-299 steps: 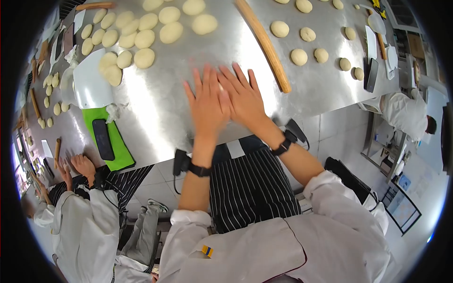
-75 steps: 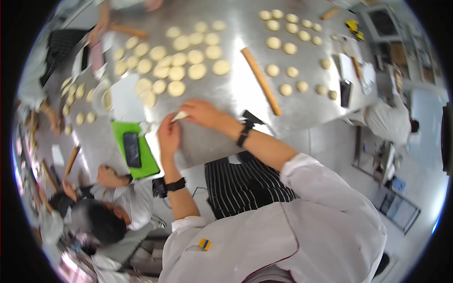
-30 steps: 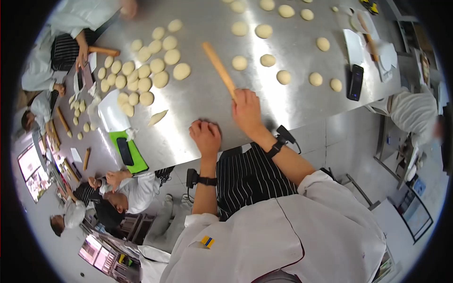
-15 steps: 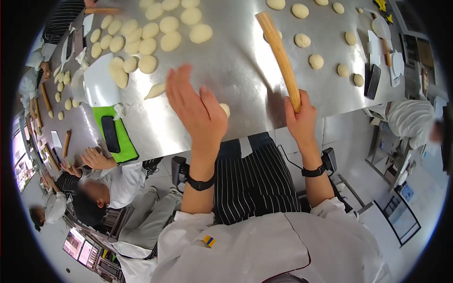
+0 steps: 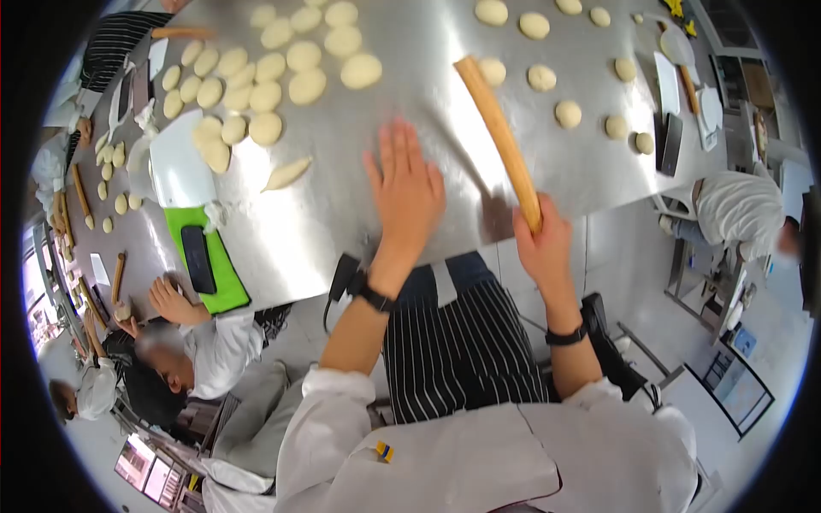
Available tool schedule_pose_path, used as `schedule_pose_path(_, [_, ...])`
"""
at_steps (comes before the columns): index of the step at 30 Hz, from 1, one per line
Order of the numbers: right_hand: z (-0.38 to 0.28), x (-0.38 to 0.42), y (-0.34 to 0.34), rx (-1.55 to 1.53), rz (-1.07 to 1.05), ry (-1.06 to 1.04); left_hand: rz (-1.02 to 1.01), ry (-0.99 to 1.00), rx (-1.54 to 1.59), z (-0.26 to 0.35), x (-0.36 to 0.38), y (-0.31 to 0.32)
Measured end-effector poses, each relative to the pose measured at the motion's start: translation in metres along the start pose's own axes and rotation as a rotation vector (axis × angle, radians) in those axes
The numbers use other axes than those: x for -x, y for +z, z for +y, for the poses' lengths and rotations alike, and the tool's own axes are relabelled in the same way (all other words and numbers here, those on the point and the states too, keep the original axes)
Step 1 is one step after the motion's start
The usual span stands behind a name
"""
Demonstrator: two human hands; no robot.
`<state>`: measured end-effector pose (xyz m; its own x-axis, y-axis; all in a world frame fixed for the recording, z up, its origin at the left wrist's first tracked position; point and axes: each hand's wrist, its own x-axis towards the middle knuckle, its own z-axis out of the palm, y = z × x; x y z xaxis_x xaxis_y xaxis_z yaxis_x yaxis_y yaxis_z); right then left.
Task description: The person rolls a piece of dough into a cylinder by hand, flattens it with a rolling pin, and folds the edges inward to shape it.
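Note:
My right hand [image 5: 543,239] is closed around the lower end of a wooden rolling pin [image 5: 503,141], which tilts up and away over the steel table [image 5: 368,175]. My left hand [image 5: 406,188] lies palm down with fingers stretched out, at or just above the tabletop. Whatever is under its palm is hidden. A thin tapered dough piece [image 5: 287,174] rests to the left of this hand. Farther left and up is a crowd of dough balls [image 5: 306,86]. Other dough balls [image 5: 568,114] are spaced out beyond the rolling pin on the right.
A white scraper [image 5: 181,162], a green cloth [image 5: 221,278] and a black phone [image 5: 198,259] lie at left, near a co-worker's hand [image 5: 175,301]. Another phone [image 5: 672,144] lies at right. More people work along the left side.
My left hand has moved right and flattened, covering the spot where a dough ball showed by its wrist. The rolling pin has shifted slightly down and left with my right hand.

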<state>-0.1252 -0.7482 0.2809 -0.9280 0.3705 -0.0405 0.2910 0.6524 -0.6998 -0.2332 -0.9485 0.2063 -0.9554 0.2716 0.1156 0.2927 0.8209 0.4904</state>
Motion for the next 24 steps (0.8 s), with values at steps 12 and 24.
schedule_pose_path(12, [0.007,0.004,-0.012,-0.019,-0.053,0.054,0.047,-0.155,-0.127,-0.006,0.012,-0.005])
schedule_pose_path(24, [0.010,0.011,-0.024,0.029,-0.230,-0.003,-0.009,-0.176,-0.112,-0.003,0.008,-0.001])
